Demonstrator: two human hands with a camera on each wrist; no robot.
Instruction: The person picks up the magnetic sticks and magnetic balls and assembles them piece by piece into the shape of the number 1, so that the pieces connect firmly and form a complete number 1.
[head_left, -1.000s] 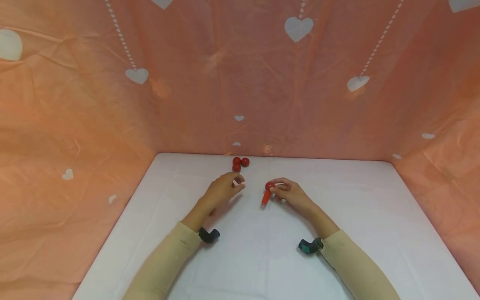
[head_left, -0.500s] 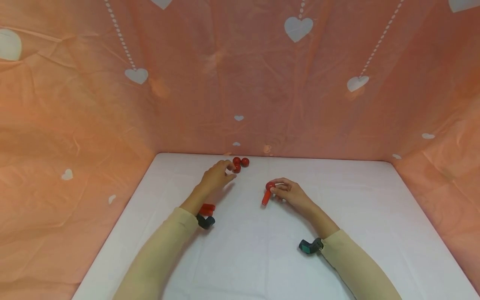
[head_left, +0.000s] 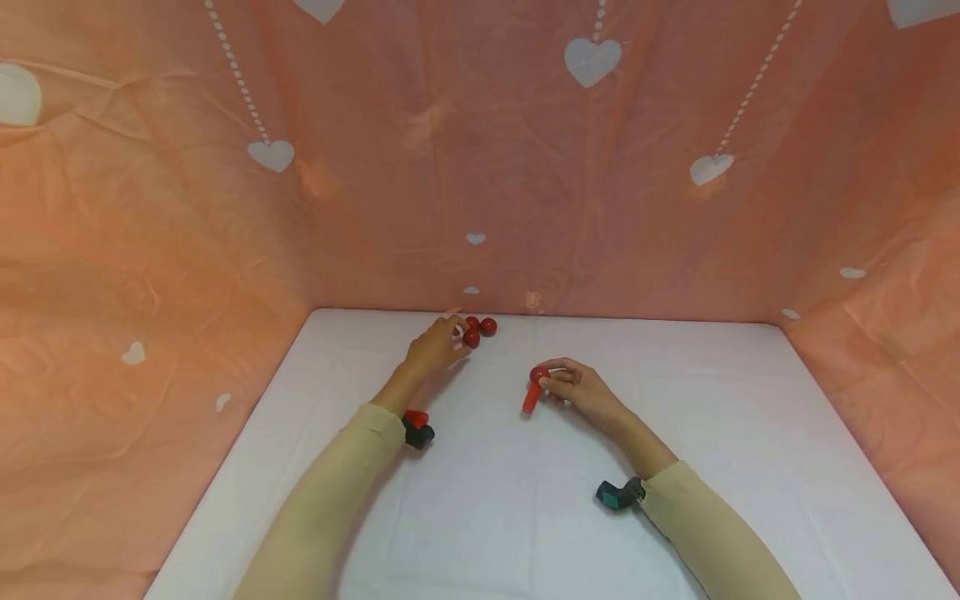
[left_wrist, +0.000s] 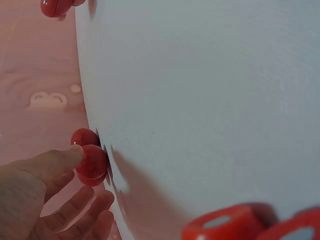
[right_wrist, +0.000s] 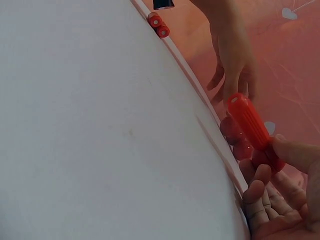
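My right hand [head_left: 583, 390] pinches a red ball [head_left: 538, 374] joined to the end of a red ridged rod [right_wrist: 248, 120]. The rod points down toward the table in the head view, and a pale dot shows on its free end. At the back of the table, my left hand [head_left: 433, 347] reaches to a small cluster of glossy red balls. Its thumb overlaps the nearest red ball [left_wrist: 94, 162] in the left wrist view; its other fingers are spread and loosely bent below. Another red ball [head_left: 489, 327] sits to the right in that cluster.
Two red rods [right_wrist: 156, 21] lie side by side on the white table [head_left: 480, 500], partly hidden behind the left wrist's black camera [head_left: 418, 432] in the head view. An orange cloth [head_left: 525, 167] with pale hearts rises behind the table's back edge.
My left hand has moved back and leftward, then up to the cluster of balls, uncovering the red rods by its wrist. The right hand keeps its grip and place.
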